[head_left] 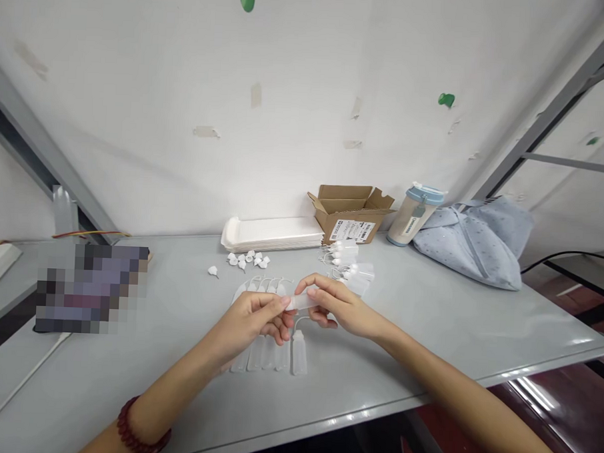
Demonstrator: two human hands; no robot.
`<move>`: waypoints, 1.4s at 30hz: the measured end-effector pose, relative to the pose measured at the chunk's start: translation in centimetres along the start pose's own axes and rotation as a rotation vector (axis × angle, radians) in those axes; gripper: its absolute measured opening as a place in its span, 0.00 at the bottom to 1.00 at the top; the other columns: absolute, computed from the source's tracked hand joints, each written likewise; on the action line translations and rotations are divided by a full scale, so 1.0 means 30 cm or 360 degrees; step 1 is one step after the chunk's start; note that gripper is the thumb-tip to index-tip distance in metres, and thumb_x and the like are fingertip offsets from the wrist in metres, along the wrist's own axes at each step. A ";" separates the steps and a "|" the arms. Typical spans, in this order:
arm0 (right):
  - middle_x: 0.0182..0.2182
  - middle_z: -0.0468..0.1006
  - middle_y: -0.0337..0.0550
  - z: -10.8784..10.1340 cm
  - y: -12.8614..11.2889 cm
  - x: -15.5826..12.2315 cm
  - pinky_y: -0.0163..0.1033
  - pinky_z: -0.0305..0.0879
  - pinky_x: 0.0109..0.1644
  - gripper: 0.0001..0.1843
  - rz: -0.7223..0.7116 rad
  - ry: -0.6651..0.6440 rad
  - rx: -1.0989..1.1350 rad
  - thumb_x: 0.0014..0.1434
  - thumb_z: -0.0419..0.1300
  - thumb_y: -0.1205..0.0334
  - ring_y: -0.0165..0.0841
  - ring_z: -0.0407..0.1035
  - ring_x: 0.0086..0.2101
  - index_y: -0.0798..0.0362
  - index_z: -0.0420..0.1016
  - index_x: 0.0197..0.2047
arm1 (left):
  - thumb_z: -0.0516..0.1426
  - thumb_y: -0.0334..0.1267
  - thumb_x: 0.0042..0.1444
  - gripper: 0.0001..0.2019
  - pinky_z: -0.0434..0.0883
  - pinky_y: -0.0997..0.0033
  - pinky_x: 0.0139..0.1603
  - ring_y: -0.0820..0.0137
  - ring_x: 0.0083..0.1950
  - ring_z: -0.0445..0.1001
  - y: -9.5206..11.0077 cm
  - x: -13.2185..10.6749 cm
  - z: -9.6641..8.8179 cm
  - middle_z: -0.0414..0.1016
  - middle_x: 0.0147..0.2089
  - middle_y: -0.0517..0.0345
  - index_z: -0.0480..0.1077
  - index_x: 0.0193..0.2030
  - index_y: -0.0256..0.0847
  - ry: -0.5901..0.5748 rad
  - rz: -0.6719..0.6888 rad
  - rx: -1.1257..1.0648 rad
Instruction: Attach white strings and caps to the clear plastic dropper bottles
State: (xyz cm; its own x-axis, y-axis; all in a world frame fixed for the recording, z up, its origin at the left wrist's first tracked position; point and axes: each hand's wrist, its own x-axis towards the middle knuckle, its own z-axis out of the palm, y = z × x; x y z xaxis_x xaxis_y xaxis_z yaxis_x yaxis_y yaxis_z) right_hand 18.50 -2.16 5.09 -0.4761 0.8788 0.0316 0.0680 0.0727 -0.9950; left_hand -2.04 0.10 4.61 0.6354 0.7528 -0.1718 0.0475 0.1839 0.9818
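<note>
My left hand [258, 318] and my right hand [333, 305] meet above the grey table [427, 339], each pinching one end of a small clear plastic bottle [301, 300] held sideways. Beneath the hands a row of several clear bottles [276, 355] lies flat with white caps. A red bead bracelet [140, 430] circles my left wrist.
Loose white caps [248, 259] lie beyond the hands, one cap [212, 271] apart. More capped bottles [348, 258] are piled near an open cardboard box [350, 212]. A stack of white trays [271, 233], a tumbler [413, 215] and a blue bag [474, 244] stand along the wall.
</note>
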 end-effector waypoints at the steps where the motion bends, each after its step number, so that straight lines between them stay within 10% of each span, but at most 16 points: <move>1: 0.16 0.56 0.27 0.000 0.000 -0.001 0.30 0.48 0.22 0.15 -0.0001 0.0001 -0.0013 0.66 0.47 0.51 0.23 0.50 0.18 0.54 0.65 0.44 | 0.57 0.48 0.58 0.18 0.69 0.72 0.32 0.72 0.28 0.72 0.000 0.000 0.000 0.74 0.27 0.55 0.74 0.28 0.34 0.0009 0.0032 0.0037; 8: 0.14 0.55 0.26 0.006 -0.005 0.002 0.30 0.46 0.21 0.16 0.0003 0.0056 -0.0036 0.66 0.47 0.52 0.22 0.48 0.16 0.55 0.66 0.40 | 0.61 0.41 0.54 0.10 0.71 0.72 0.37 0.73 0.30 0.72 -0.003 -0.005 0.023 0.74 0.26 0.61 0.74 0.39 0.37 0.0193 0.0276 0.0228; 16: 0.14 0.55 0.27 0.005 -0.007 0.002 0.30 0.48 0.21 0.16 -0.0006 0.0110 -0.0152 0.66 0.45 0.51 0.23 0.49 0.16 0.54 0.65 0.40 | 0.57 0.48 0.57 0.17 0.71 0.71 0.29 0.72 0.26 0.73 -0.007 -0.009 0.020 0.73 0.26 0.57 0.74 0.30 0.34 -0.0019 0.0056 0.0031; 24: 0.28 0.73 0.42 0.014 0.007 -0.001 0.33 0.60 0.30 0.12 -0.0560 0.0444 -0.0964 0.63 0.54 0.56 0.28 0.63 0.26 0.56 0.72 0.41 | 0.56 0.48 0.58 0.17 0.69 0.72 0.30 0.72 0.26 0.71 0.000 -0.005 0.008 0.73 0.26 0.56 0.74 0.30 0.34 0.0107 0.0074 -0.0026; 34: 0.19 0.62 0.33 0.001 0.009 0.005 0.32 0.52 0.26 0.19 -0.0387 0.0327 -0.0799 0.64 0.51 0.50 0.24 0.53 0.20 0.57 0.74 0.35 | 0.54 0.38 0.59 0.10 0.61 0.72 0.29 0.73 0.27 0.63 -0.003 -0.026 0.018 0.67 0.24 0.61 0.70 0.28 0.38 0.0466 0.0976 0.1243; 42: 0.31 0.76 0.45 0.014 0.014 0.001 0.35 0.60 0.32 0.17 -0.0460 0.0378 -0.0952 0.64 0.51 0.51 0.30 0.65 0.28 0.55 0.73 0.41 | 0.52 0.46 0.61 0.17 0.71 0.73 0.32 0.71 0.28 0.73 0.045 -0.031 0.005 0.75 0.28 0.57 0.72 0.28 0.38 0.0080 0.0239 0.0612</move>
State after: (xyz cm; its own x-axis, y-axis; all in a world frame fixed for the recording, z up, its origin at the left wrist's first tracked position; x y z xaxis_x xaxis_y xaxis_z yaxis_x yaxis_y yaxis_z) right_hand 18.14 -2.31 4.64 -0.3479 0.8595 0.3743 0.4706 0.5055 -0.7232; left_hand -2.45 -0.43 6.10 0.6191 0.7851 -0.0187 0.2477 -0.1727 0.9533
